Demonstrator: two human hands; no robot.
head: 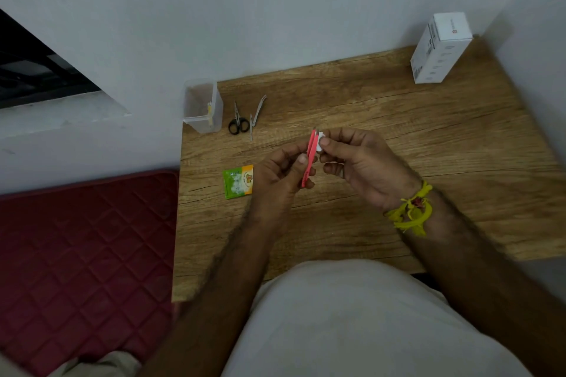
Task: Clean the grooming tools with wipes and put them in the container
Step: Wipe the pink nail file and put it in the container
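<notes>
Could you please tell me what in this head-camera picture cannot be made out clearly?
- Head view: the wipe is mostly hidden by the right hand.
- The pink tweezers are partly covered by the left hand.
- The yellow item inside the container is too small to identify.
- Print on the green sachet and white box is too blurred to read.

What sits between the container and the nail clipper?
In the head view, the small black-handled scissors lie between the container and the nail clipper.

A wooden table (382, 131) stands against pale walls (275, 9), beside a red quilted mattress (85, 260).
</notes>
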